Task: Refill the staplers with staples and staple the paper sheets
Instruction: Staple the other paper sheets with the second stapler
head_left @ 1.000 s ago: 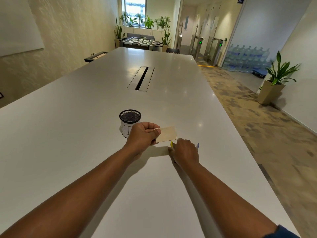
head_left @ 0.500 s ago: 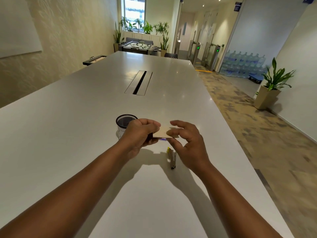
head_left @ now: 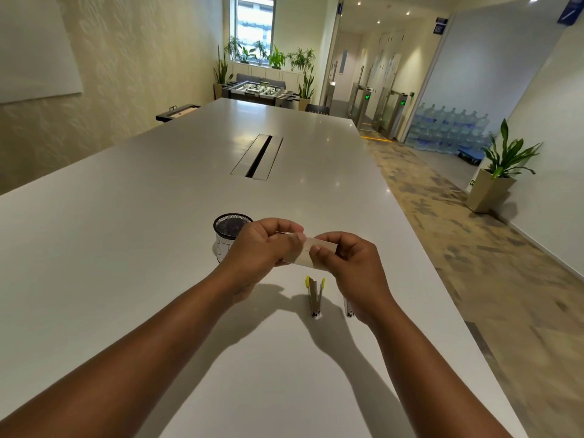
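White tabletop [head_left: 132, 248] bearing a mesh cup [head_left: 228, 235]; nearer than it, a yellow-tipped stapler [head_left: 314, 297] and a second stapler [head_left: 348, 308].

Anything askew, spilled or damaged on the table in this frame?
Nothing stands out. Both hands, left hand and right hand, hold a small paper sheet above the table. A yellow stapler lies beneath them, and a mesh cup stands upright.

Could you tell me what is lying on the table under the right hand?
Under the right hand, only the metal end of another object shows beside the yellow stapler; the rest is covered.
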Available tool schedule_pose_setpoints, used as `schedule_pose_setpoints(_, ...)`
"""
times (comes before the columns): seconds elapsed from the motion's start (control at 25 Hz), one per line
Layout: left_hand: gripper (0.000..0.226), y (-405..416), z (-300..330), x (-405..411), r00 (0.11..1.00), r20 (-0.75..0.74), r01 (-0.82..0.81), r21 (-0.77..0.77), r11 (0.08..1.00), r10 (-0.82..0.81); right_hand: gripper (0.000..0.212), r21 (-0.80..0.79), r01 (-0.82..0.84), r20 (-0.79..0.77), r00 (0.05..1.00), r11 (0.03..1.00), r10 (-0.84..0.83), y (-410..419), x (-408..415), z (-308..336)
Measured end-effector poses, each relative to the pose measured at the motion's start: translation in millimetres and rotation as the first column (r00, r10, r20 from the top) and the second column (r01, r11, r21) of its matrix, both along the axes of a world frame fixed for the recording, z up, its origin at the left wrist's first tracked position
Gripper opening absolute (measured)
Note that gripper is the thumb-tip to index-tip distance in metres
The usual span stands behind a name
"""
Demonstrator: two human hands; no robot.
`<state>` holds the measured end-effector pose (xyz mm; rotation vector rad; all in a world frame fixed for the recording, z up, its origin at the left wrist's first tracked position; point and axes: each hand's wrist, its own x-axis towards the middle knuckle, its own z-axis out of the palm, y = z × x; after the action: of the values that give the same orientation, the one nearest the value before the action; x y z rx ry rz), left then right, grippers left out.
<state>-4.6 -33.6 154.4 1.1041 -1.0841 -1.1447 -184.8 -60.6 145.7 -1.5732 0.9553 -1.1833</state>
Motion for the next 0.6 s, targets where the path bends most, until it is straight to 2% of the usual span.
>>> schedule_pose_setpoints(0.08, 0.016, 1.6, -1.2, -1.0, 0.999, 0.032, -0.008, -0.009, 1.000, 0.008, 0.020, 0.097, -0.030, 0.058, 0.998, 0.995, 0.024, -0.6, -0.9, 0.9)
schedule_pose_setpoints(0.2, 0.019, 1.9, -0.3, -0.3, 0.999, -0.014, -0.044, 0.037, 0.998, 0.044, 0.024, 0.175, -0.036, 0.130, 0.991, 0.984, 0.013, 1.4, -4.0, 1.2)
schedule_pose_setpoints(0.4, 0.017, 0.5, 0.3, -0.4, 0.991, -0.126, -0.027, 0.135, 0.990, 0.044, 0.020, 0.155, 0.016, 0.169, 0.985, 0.988, -0.043, 7.6, -2.9, 0.0)
schedule_pose_setpoints(0.6, 0.012, 1.3, 0.7, -0.4, 0.974, -0.218, -0.018, 0.187, 0.982, 0.060, 0.015, 0.216, 0.026, 0.213, 0.974, 0.976, -0.074, 9.9, 0.4, -0.1)
